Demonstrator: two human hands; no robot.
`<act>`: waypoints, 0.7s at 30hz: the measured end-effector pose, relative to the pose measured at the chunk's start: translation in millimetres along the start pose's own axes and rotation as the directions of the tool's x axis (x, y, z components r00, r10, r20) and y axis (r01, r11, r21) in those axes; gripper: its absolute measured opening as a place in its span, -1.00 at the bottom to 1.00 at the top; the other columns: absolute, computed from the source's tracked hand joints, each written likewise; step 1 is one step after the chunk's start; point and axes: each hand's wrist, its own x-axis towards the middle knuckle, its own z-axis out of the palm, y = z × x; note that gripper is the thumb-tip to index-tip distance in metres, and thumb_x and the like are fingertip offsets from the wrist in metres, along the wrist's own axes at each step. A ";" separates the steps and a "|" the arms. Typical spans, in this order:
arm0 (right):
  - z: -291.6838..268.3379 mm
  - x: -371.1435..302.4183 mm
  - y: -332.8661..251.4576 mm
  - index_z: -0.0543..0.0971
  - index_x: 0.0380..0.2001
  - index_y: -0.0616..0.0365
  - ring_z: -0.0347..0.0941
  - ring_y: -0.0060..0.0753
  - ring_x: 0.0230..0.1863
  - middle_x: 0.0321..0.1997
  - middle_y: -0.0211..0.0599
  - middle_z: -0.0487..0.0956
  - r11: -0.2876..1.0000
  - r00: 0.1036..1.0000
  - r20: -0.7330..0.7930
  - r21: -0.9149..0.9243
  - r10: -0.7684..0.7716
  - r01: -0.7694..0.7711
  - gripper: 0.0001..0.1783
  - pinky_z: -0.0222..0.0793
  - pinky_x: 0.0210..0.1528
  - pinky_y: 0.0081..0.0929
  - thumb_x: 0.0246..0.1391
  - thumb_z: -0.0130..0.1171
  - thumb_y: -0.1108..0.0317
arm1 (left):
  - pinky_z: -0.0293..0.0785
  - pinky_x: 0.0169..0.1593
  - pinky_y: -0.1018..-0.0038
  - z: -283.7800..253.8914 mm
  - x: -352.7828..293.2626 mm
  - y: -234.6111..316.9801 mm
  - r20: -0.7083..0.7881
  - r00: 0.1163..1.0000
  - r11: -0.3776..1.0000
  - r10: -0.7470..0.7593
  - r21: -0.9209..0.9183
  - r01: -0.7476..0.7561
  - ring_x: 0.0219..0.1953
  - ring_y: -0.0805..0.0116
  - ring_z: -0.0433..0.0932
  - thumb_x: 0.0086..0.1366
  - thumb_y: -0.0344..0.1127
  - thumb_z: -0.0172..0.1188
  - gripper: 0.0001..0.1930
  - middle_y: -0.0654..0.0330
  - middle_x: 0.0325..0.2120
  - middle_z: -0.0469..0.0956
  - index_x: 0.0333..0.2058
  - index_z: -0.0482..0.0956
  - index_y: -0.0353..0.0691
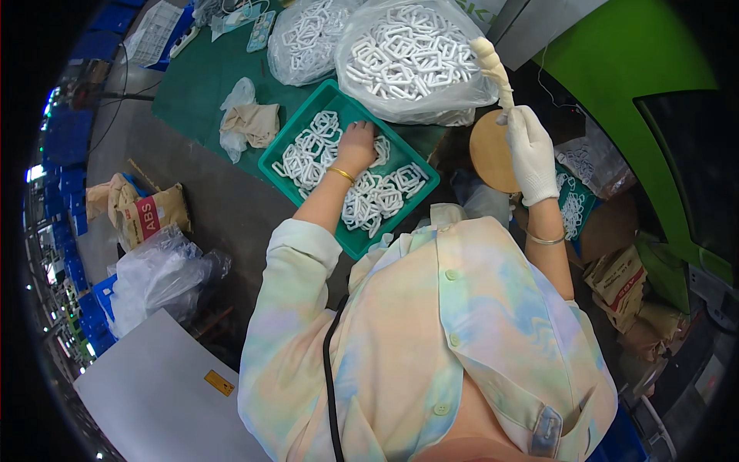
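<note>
In the green tray (279, 146) lie heaps of white plastic links (373, 200), loop-shaped. My bare left hand (356, 148) reaches down into the tray between the heaps, its fingers curled and pointing downward. What those fingers grip, if anything, is hidden beneath the hand. Off to the right, my right hand (531, 150) wears a white knit glove and is raised beyond the tray's edge. It is closed around the lower end of a lumpy, cream-coloured stick (493, 65) that looks wrapped and points away from me.
Two clear bags of white links (416, 54) (308, 38) stand behind the tray on the green table surface (204, 85). A beige cloth (252, 123) lies left of it. A round wooden stool top (491, 158) sits under my right hand, beside a large green machine (639, 46).
</note>
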 end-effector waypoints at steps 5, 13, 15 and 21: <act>-5.4 -1.7 -5.0 0.52 -0.32 0.16 0.05 -0.77 -0.52 -0.55 -0.61 0.22 1.000 1.000 0.007 0.004 -0.002 0.002 -0.69 0.00 -0.48 -0.66 0.41 -0.05 0.19 | 0.51 -0.08 0.23 10.1 -2.5 7.9 0.096 0.984 0.985 -0.148 0.100 0.138 -0.11 0.06 0.53 -0.01 -0.43 0.24 -0.70 0.07 -0.27 0.56 -0.22 0.52 -0.27; -3.4 -5.3 -4.7 0.50 -0.32 0.17 0.10 -0.75 -0.50 -0.53 -0.57 0.26 1.000 0.999 0.028 0.000 0.017 -0.017 -0.71 0.05 -0.44 -0.64 0.40 -0.06 0.22 | 0.53 -0.14 0.27 -23.4 -25.2 9.4 0.126 0.911 0.741 -0.392 -0.544 0.394 -0.23 0.05 0.62 0.10 -0.44 0.23 -0.78 0.00 -0.25 0.63 -0.24 0.55 -0.33; 0.3 -5.8 -6.1 0.50 -0.32 0.19 0.13 -0.73 -0.48 -0.51 -0.55 0.30 1.000 0.999 0.044 -0.012 0.008 -0.008 -0.71 0.09 -0.41 -0.64 0.40 -0.06 0.22 | 0.53 -0.11 0.35 -35.8 -33.6 9.4 0.109 0.910 0.644 -0.401 -0.673 0.364 -0.17 0.15 0.62 0.13 -0.45 0.22 -0.75 0.03 -0.19 0.63 -0.19 0.54 -0.35; 18.6 -18.0 -21.6 0.51 -0.30 0.23 0.29 -0.62 -0.40 -0.44 -0.43 0.45 0.999 0.979 0.200 0.018 0.029 -0.033 -0.73 0.26 -0.29 -0.58 0.37 -0.06 0.26 | 0.49 -0.10 0.48 -116.4 -35.0 54.5 -0.005 0.896 0.494 -0.444 -0.836 0.240 -0.20 0.42 0.56 0.23 -0.53 0.14 -0.74 0.19 -0.24 0.58 -0.08 0.48 -0.31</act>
